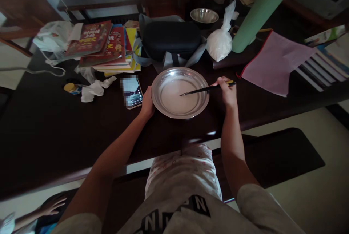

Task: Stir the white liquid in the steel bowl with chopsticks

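From the head camera, looking down over a dark wooden table (54, 128): a shallow steel plate (180, 92) sits near the table's front edge, with a thin pale, milky layer across its bottom. The left hand (147, 103) rests against the plate's left rim, fingers curled on the edge, steadying it. The right hand (227, 91) is closed around a pair of dark chopsticks (207, 89), whose tips reach down into the pale layer near the plate's middle.

Just left of the left hand lies a phone (132, 92), screen lit. Behind the plate are a black case (171, 37), a knotted plastic bag of white powder (221, 41), a small steel bowl (204, 15) and a tall green bottle (261, 8). A stack of books (106, 46) lies far left, and another person's hand (51, 205) shows at the bottom-left corner.
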{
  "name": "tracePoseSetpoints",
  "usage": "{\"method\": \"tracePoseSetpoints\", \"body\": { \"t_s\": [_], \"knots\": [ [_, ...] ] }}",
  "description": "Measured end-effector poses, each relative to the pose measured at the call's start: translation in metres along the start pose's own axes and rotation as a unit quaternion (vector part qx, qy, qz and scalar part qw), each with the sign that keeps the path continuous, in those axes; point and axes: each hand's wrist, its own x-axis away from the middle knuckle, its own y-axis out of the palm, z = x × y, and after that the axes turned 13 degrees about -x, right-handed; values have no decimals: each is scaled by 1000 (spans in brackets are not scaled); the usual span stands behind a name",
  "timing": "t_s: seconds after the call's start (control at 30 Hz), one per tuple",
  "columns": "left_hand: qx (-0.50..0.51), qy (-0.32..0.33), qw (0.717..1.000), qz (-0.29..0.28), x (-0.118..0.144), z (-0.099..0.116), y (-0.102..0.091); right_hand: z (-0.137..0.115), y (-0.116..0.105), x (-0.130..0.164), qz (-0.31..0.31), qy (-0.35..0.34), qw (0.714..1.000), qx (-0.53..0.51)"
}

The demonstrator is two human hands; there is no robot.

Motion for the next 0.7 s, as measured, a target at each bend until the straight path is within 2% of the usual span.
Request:
{"method": "tracePoseSetpoints", "body": {
  "t_s": [0.07, 0.17, 0.37, 0.53, 0.7],
  "knots": [
    [1, -3, 1000, 3, 1, 1, 1, -1, 0, 0, -10, 11, 1000, -8],
    [-1, -4, 1000, -1, 1, 2, 2, -2, 2, 1, -66, 20, 998, 11],
    [1, 3, 1000, 0, 1, 2, 1, -1, 0, 1, 7, 3, 1000, 16],
    [12, -11, 1000, -6, 5, 6, 2, -2, 3, 1, -68, 23, 997, 18],
    [6, -11, 1000, -3, 6, 8, 2, -1, 1, 0, 5, -3, 1000, 11]
  ]
}}
